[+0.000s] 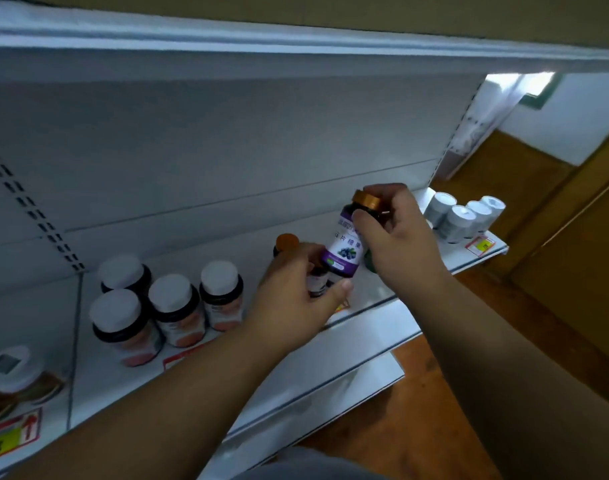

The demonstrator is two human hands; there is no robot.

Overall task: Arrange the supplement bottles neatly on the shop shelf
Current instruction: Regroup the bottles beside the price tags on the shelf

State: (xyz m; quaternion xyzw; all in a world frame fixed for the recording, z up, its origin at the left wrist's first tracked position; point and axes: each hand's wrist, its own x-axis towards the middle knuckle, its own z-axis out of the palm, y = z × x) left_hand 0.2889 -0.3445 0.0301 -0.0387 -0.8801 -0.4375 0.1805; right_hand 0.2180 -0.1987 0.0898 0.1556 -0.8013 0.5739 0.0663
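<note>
**Shelf stock, head view: two gold-capped bottles in hand**

Head view. White metal shop shelf [227,251], tilted in frame, with price tags on its front edge.

- Right hand [398,237]: fingers curled round the neck and gold screw cap of a dark supplement bottle with a purple-and-white blueberry label [346,245]. Thumb [360,220] lies across the label's upper front; the other fingers wrap behind the cap. The bottle is raised above the shelf, leaning slightly.
- Left hand [292,299]: closed round a second dark bottle with an orange-gold cap [286,242]. Cap shows above the knuckles; the body is mostly hidden. Whether it stands on the shelf cannot be told.
- Four dark bottles with white caps and orange labels [171,306]: upright, grouped left of the hands.
- Four white-capped pale bottles [464,216]: clustered at the shelf's right end.
- White-lidded jar [15,372]: far left, blurred.
</note>
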